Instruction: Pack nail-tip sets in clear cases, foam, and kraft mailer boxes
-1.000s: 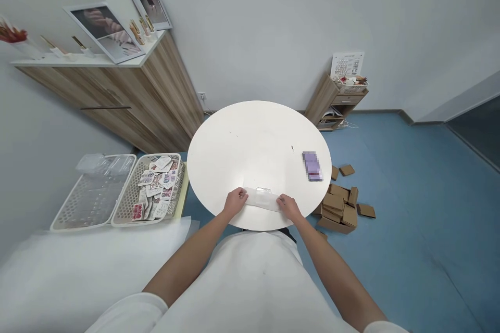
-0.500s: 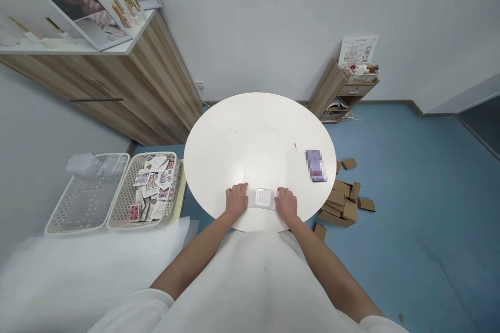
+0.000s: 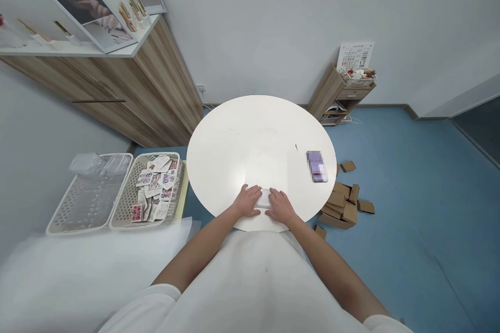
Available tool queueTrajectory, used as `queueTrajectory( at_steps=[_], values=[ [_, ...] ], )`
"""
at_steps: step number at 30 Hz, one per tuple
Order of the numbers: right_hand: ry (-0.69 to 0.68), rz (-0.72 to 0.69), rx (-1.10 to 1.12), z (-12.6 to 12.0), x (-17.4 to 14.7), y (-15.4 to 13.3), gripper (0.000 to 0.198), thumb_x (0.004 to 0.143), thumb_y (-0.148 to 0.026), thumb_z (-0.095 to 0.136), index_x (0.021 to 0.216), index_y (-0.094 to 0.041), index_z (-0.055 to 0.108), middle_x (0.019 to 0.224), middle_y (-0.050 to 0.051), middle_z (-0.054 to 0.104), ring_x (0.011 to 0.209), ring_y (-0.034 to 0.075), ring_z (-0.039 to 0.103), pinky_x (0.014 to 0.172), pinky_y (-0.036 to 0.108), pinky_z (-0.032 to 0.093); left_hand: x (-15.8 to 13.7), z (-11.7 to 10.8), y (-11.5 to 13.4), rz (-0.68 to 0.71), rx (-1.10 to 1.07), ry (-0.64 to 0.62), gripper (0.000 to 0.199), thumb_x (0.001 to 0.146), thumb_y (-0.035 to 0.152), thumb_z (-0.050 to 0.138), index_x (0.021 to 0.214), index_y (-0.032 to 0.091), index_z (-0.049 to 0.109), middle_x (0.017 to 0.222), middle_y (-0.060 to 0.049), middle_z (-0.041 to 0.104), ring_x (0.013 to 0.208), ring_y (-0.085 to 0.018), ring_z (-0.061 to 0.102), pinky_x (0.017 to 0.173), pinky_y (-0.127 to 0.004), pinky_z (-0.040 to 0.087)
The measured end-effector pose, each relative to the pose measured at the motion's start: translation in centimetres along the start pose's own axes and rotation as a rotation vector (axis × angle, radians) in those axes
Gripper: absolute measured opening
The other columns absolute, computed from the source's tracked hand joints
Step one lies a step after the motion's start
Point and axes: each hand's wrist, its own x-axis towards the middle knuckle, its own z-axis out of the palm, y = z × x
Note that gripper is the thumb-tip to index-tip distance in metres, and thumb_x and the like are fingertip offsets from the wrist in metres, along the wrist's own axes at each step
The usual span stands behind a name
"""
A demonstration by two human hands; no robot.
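A small, clear plastic case (image 3: 264, 199) lies near the front edge of the white oval table (image 3: 219, 145). My left hand (image 3: 247, 202) grips it from the left, with fingers at its far edge and thumb near its front edge. On the opposite side, my right hand (image 3: 280, 206) holds it in much the same way. Between the two hands only the middle of the case shows; its ends are covered by fingers. A faint, pale sheet-like patch shows on the tabletop just beyond.
A blurred purple item (image 3: 317, 166) lies on the table's right side. At left are a basket of printed cards (image 3: 182, 177) and a basket of clear plastic packs (image 3: 57, 218). Cardboard boxes (image 3: 339, 210) lie on the floor at right. A wooden cabinet (image 3: 172, 83) stands back left.
Both hands have moved inward from either side of the case and closed on its ends. The view has shifted slightly.
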Motion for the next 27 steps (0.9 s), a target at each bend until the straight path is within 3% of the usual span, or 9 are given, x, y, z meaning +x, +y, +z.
queueTrajectory(
  at_steps=[5,8,14,20,25,27],
  values=[
    [-0.037,0.047,-0.032,-0.3,0.4,-1.2,0.037,0.066,-0.014,0.055,0.102,-0.012,0.046,0.121,0.018,0.045,0.109,0.026,0.043,0.09,0.038,0.031,0.6,0.4,1.1,-0.085,0.031,-0.031,0.04,0.06,0.021,0.058,0.098,0.02,0.045,0.11,-0.009,0.051,0.097,-0.024,0.052,0.093,-0.041,0.024],
    [-0.04,0.05,-0.008,-0.4,-0.2,-1.8,0.037,0.065,-0.014,0.054,0.101,-0.011,0.045,0.115,0.018,0.048,0.102,0.025,0.046,0.084,0.034,0.035,0.1,0.2,1.5,-0.061,0.021,-0.032,0.035,0.057,0.025,0.059,0.089,0.019,0.048,0.097,-0.007,0.055,0.088,-0.024,0.054,0.089,-0.04,0.028],
    [-0.184,0.132,0.28,-1.0,-2.8,-2.1,0.03,0.067,-0.024,0.052,0.096,-0.018,0.046,0.085,0.004,0.058,0.071,0.016,0.051,0.06,0.025,0.035,-2.3,0.0,1.3,-0.109,-0.205,-0.108,0.027,0.061,0.034,0.054,0.086,0.023,0.054,0.084,-0.002,0.06,0.076,-0.021,0.056,0.071,-0.03,0.038],
    [-0.149,0.112,0.463,-2.5,-2.6,-1.3,0.023,0.076,-0.024,0.042,0.095,-0.022,0.054,0.092,0.002,0.059,0.081,0.016,0.053,0.068,0.025,0.038,-2.4,0.2,0.8,-0.153,-0.325,-0.066,0.025,0.072,0.038,0.044,0.084,0.023,0.06,0.09,-0.002,0.062,0.084,-0.02,0.056,0.071,-0.028,0.04],
    [-0.123,0.229,0.596,-2.7,-0.5,0.1,0.026,0.076,-0.035,0.047,0.093,-0.021,0.058,0.103,0.006,0.057,0.092,0.019,0.053,0.076,0.029,0.04,-2.1,0.0,-0.2,-0.142,-0.4,0.032,0.027,0.071,0.028,0.045,0.093,0.021,0.06,0.098,-0.003,0.06,0.088,-0.019,0.055,0.076,-0.026,0.04],
    [-0.114,0.26,0.658,-2.3,-0.2,0.7,0.027,0.076,-0.037,0.047,0.094,-0.022,0.058,0.101,0.004,0.059,0.091,0.018,0.054,0.075,0.028,0.041,-2.2,0.1,-0.7,-0.203,-0.455,0.051,0.03,0.069,0.025,0.047,0.097,0.022,0.058,0.099,-0.002,0.061,0.09,-0.018,0.055,0.076,-0.026,0.041]
  ],
)
